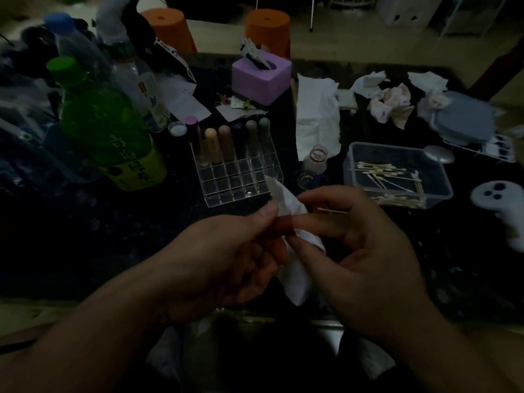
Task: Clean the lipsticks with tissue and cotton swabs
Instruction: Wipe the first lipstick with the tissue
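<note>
Since the lipstick (285, 224) is a small, light, hard tube and probably slick where colour has smeared, we judge it best held by the barrel, with the soft tip kept clear of any pressure. Our left hand (226, 251) does that: thumb and fingers are curled and closed round the reddish end, which barely shows in the dim light. The tissue (295, 279) is thin and limp, easy to tear, so it wants a light pinch. It wraps over the tube and hangs down between both hands. Our right hand (374, 251) has its fingertips pressed together on the tissue against the tube, and a cotton swab (333, 211) sticks out from between its fingers. How that swab is held, we cannot tell.

Just beyond the hands stands a clear rack (235, 180) with more lipsticks (224, 143) upright in its back row. To its right are a small bottle (314, 163) and a tub of swabs (397, 180). Farther back lie crumpled, stained tissues (391, 104).
</note>
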`<control>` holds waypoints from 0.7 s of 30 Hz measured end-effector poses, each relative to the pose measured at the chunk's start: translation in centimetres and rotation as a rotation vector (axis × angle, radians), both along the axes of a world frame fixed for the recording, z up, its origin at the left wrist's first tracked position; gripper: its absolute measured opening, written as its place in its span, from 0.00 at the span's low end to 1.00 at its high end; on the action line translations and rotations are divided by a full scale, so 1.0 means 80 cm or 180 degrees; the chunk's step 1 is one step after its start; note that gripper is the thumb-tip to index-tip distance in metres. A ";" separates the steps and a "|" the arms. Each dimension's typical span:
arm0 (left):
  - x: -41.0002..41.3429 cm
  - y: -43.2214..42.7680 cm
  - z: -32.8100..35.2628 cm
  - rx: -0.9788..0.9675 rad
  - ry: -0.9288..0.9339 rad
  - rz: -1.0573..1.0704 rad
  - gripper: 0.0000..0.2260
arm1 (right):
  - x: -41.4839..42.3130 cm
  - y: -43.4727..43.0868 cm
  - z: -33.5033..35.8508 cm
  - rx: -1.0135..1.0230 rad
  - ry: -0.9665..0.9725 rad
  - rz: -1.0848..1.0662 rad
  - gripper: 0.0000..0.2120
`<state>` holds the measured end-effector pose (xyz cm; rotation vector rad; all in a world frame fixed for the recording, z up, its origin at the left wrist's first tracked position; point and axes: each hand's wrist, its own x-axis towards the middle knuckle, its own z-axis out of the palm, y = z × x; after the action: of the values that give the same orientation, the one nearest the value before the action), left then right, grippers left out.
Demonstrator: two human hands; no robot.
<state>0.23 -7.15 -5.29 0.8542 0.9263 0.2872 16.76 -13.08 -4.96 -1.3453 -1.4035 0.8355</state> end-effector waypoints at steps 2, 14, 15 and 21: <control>0.006 -0.004 0.000 -0.0076 -0.0310 0.0272 0.21 | -0.003 0.002 -0.001 -0.0062 0.0038 -0.0017 0.21; -0.026 0.003 -0.034 0.4303 0.1143 -0.0138 0.07 | -0.003 0.015 -0.003 -0.2215 0.2647 0.0447 0.22; -0.024 0.005 -0.033 0.4426 0.1130 -0.0183 0.07 | -0.002 0.014 -0.002 -0.2187 0.2618 0.0450 0.23; -0.018 0.007 -0.021 0.3820 0.0915 0.0026 0.12 | 0.001 0.014 0.010 -0.1098 0.1531 0.0065 0.23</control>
<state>-1.23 -6.59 -6.99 2.0289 0.9907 0.7740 16.83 -11.96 -4.15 -1.2670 -0.9245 1.3578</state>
